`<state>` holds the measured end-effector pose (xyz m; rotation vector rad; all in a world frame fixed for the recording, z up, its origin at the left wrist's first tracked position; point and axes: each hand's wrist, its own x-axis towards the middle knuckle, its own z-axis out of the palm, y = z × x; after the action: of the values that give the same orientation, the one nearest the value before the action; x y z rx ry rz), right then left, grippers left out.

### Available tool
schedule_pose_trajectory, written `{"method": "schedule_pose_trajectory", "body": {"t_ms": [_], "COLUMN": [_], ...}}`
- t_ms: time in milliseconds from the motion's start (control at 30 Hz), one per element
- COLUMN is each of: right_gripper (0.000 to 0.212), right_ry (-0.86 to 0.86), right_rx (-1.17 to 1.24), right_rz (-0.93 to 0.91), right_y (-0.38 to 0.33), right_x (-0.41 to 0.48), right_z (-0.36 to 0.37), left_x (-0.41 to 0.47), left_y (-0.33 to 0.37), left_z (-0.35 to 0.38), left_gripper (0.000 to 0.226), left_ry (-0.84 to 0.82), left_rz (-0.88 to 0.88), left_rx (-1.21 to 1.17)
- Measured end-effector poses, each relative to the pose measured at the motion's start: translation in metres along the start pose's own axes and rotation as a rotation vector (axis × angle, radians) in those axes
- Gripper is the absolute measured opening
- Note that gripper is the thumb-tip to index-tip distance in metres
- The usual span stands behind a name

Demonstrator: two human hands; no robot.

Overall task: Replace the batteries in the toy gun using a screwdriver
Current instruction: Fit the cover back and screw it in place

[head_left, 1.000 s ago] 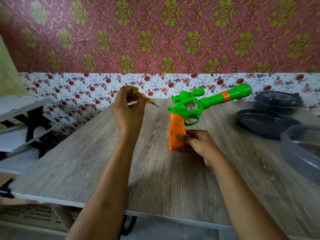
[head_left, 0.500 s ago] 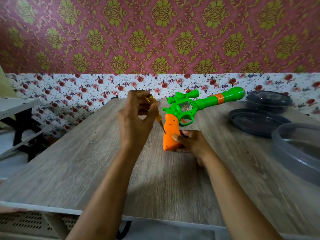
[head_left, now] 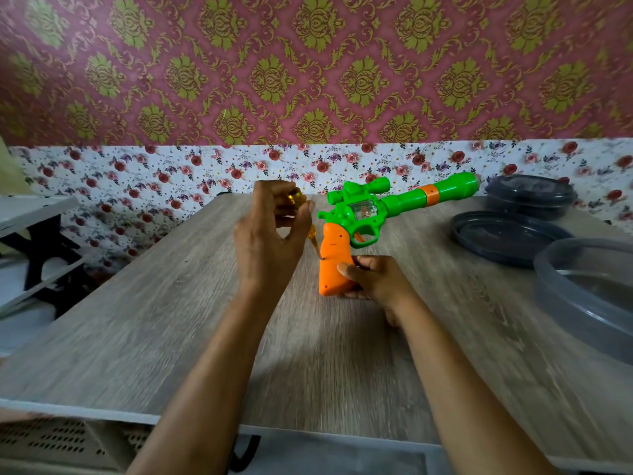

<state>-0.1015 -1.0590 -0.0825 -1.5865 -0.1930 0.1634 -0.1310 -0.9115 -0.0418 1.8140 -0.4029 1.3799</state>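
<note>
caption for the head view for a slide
Left hand holds a yellow screwdriver to the orange grip of a toy gun steadied by the right hand.

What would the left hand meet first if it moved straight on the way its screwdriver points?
The gun, at its orange grip: the tip of the screwdriver in the left hand seems to be at the grip's left edge, though contact is unclear.
</note>
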Motion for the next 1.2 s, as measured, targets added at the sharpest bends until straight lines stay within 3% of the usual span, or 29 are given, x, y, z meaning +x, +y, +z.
{"method": "schedule_pose_trajectory", "body": {"t_ms": [933, 1200], "right_gripper": [0.039, 0.038], "right_ry": [0.005, -0.009], "right_rx": [-0.064, -0.045], "right_rz": [-0.019, -0.011], "right_y": [0.0026, 0.0015], "right_x": [0.0024, 0.0013], "right_z": [-0.0010, -0.0007], "left_x": [0.0031, 0.0021], "left_y": [-0.0003, 0.0003], "left_z": [-0.0015, -0.0007], "left_gripper": [0.020, 0.021], "left_ry": [-0.069, -0.020], "left_rz": [0.037, 0.034], "left_rx": [-0.015, 0.022]}}
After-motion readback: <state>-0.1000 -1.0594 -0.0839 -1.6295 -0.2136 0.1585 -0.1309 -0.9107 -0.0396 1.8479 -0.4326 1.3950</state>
